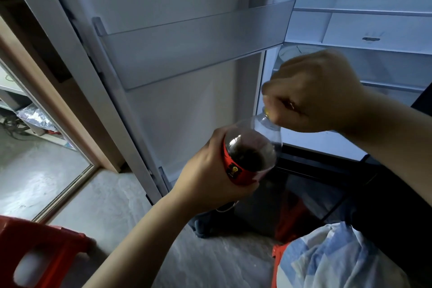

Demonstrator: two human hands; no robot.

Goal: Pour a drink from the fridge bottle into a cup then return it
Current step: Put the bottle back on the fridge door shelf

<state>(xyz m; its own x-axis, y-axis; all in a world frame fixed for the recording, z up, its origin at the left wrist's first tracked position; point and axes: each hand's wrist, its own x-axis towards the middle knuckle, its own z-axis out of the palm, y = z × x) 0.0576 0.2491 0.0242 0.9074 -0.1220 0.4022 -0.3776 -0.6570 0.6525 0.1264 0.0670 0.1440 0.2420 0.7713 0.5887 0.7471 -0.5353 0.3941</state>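
Two hands are sharing the bottle (252, 147), which is hanging in mid-air in front of the open fridge (360, 10), just below the door shelf (194, 40). The left hand (210, 170) is gripping the body, fingers wrapping round the red label. The right hand (313, 93) is clamping the cap (266, 112), fingers curling tightly over it, so a twist is judged to be under way. Whether the cap is coming off or going on cannot be told.

Progress: the bottle is out of the fridge, so the retrieval step is done. No cup is showing in this view, so the pour cannot be confirmed as done or pending. Returning the bottle to the fridge is not yet done.

Condition of the bottle: it is clear plastic, tilting with its neck pointing up and right toward the fridge interior. Dark drink is filling the lower part only; the shoulder and neck are showing clear. The cap is looking yellowish and is mostly hidden by the fingers.
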